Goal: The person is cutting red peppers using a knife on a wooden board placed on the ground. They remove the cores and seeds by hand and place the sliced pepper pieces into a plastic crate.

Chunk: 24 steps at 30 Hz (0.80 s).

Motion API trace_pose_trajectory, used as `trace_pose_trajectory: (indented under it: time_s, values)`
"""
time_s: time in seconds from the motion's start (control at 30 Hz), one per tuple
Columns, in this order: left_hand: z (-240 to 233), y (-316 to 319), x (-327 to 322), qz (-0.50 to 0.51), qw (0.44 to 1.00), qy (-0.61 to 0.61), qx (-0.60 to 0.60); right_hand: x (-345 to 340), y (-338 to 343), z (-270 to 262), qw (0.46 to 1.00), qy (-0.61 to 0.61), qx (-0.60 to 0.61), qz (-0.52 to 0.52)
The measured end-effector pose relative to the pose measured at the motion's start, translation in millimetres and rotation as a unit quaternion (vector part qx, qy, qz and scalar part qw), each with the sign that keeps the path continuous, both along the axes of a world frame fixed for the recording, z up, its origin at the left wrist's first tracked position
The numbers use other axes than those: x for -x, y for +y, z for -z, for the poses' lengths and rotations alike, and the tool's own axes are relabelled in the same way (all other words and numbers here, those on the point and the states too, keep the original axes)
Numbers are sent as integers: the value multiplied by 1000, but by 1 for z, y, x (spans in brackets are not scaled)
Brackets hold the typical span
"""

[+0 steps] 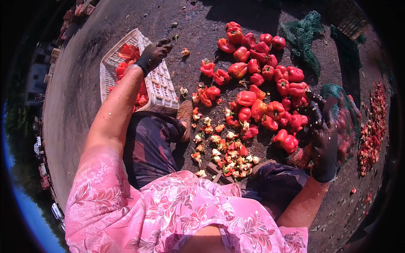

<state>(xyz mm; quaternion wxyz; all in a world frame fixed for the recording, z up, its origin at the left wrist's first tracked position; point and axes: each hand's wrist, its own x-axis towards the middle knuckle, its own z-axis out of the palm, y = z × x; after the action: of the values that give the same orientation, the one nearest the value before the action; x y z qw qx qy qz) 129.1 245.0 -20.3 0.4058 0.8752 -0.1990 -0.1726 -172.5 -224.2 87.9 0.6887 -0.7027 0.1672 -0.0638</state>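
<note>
My left hand (pixel 154 56), in a dark glove, reaches over the near edge of a white plastic crate (pixel 161 83). Its fingers point right and nothing shows in them. Red bell pepper pieces (pixel 128 52) lie inside the crate, partly hidden by my forearm. My right hand (pixel 323 139), also gloved, is raised on the right with fingers apart, beside a pile of whole red bell peppers (pixel 253 68) on the ground. Behind it sits a green mesh sack (pixel 346 126) with red peppers inside. Cut pepper cores (pixel 232 155) with pale seeds are heaped between my legs.
A crumpled green net (pixel 305 38) lies beyond the peppers. Another crate (pixel 349 20) stands at the upper right. A strip of red scraps (pixel 375 129) runs along the right. My shoe (pixel 184 117) is close to the white crate. Vehicles (pixel 44 175) appear at the far left.
</note>
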Motion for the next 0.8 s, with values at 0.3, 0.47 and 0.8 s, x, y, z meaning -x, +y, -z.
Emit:
trace_pose_trajectory:
  time_s: [0.3, 0.47, 0.8]
  values:
    - [284, -159, 92, -114, 963, 20, -243, -6, -11, 7, 989, 99, 94, -55]
    - [365, -162, 113, -184, 952, -28, -242, -33, -1, 11, 946, 72, 275, -155]
    - [420, -140, 68, -174, 979, 8, -105, -19, -2, 38, 951, 107, 261, -128]
